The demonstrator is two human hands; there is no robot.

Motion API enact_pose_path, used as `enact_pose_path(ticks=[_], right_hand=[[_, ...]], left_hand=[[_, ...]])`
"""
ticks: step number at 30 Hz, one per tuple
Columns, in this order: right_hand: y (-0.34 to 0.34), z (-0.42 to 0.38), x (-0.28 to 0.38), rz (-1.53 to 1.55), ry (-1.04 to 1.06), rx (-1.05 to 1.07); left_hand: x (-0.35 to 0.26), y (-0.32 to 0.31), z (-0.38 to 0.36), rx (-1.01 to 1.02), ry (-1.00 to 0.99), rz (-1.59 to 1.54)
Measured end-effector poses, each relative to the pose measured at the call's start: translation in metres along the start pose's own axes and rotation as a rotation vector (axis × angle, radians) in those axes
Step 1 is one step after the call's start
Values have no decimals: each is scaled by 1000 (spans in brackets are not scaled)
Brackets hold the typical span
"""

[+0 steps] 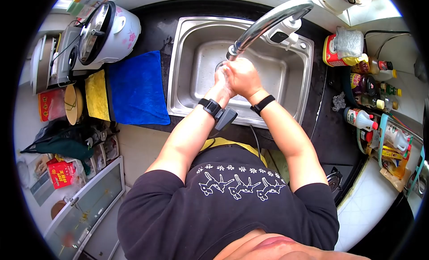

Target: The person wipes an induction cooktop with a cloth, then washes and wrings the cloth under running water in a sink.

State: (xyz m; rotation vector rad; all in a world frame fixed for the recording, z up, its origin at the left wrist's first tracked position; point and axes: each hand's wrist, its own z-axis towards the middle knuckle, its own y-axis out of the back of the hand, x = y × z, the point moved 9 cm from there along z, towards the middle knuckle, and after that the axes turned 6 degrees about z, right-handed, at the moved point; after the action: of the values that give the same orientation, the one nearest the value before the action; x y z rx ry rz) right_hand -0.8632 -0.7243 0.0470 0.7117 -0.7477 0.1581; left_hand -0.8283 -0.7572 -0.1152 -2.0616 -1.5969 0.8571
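Observation:
Under the curved chrome faucet (pixel 263 27), my two hands are pressed together above the steel sink (pixel 185 92). My right hand (pixel 245 76) is closed around the fingers of my left hand (pixel 225 81). The left hand looks wet, and its fingers are mostly hidden behind the right. The faucet's spout end hangs just above the knuckles. A black strap with a grey device (pixel 220 113) sits on my left wrist, and a black band (pixel 262 105) circles the right one.
A blue cloth (pixel 137 90) and a yellow cloth (pixel 97 89) lie left of the sink. Beyond them stands a white rice cooker (pixel 118 34). Several bottles, including a white jug (pixel 359 119), line the right side. A steel scrubber (pixel 338 101) rests on the black counter (pixel 319 121).

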Motion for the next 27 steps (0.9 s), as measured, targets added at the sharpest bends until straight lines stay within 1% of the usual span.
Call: enact_pose_path(ticks=[1, 2, 3, 4, 5, 6, 7, 8, 9, 10, 11, 12, 13, 14, 16, 17, 19, 20, 21, 23, 24, 25, 27], right_hand=[[-1, -2, -5, 22, -82, -12], [-5, -6, -10, 39, -159, -6], [-9, -9, -8, 39, -161, -5], [-14, -18, -24, 134, -361, -41], [-18, -30, -41, 230, -560, -77], [-27, -41, -57, 435, -712, -59], [-34, -48, -69, 436, -714, -61], [-49, -63, -92, 780, -868, -166], [-63, -77, -106, 1132, -1008, -275], [-62, -76, -90, 1385, -1199, -139], [-64, -79, -87, 1493, -1254, -70], [-62, -78, -84, 1491, -1299, -40], [-59, -77, -80, 1486, -1344, -11], [-55, -73, -76, 1489, -1341, -12], [-53, -69, -66, 1366, -1310, 151], [-55, -68, -67, 1370, -1306, 145], [-57, -57, -75, 1323, -1154, 156], [-58, -58, -88, 1322, -1124, 60], [-60, -57, -91, 1324, -1122, 62], [-55, -47, -95, 1595, -1004, -160], [-50, -44, -86, 1700, -1031, -236], [-49, -41, -80, 1701, -1024, -239], [-46, -41, -78, 1706, -1024, -371]], left_hand=[[0, -8, -10, -1, 2, 1], [-7, -8, -21, -87, -57, 58], [-13, -4, -27, -173, -117, 114], [-15, 12, -15, -228, -160, 119], [-16, 19, -13, -227, -160, 118], [-29, 14, -17, -143, -282, 258], [-41, 9, -21, -57, -402, 398], [-47, 0, -24, 112, -454, 358], [-50, 3, -27, 110, -455, 362], [-55, -1, -35, 112, -508, 592], [-59, -5, -43, 110, -557, 822], [-60, -11, -51, 146, -507, 856], [-62, -8, -54, 143, -509, 859], [-63, -14, -57, 208, -542, 914], [-62, -24, -64, 316, -586, 981], [-63, -24, -64, 319, -585, 988], [-65, -13, -61, 252, -549, 917], [-63, -2, -57, 163, -503, 869], [-65, -4, -60, 162, -506, 870], [-45, 3, -57, 175, -143, 633], [-36, 18, -52, 237, -46, 404], [-30, 12, -60, 342, 7, 281], [-31, -3, -71, 490, 8, 105]])
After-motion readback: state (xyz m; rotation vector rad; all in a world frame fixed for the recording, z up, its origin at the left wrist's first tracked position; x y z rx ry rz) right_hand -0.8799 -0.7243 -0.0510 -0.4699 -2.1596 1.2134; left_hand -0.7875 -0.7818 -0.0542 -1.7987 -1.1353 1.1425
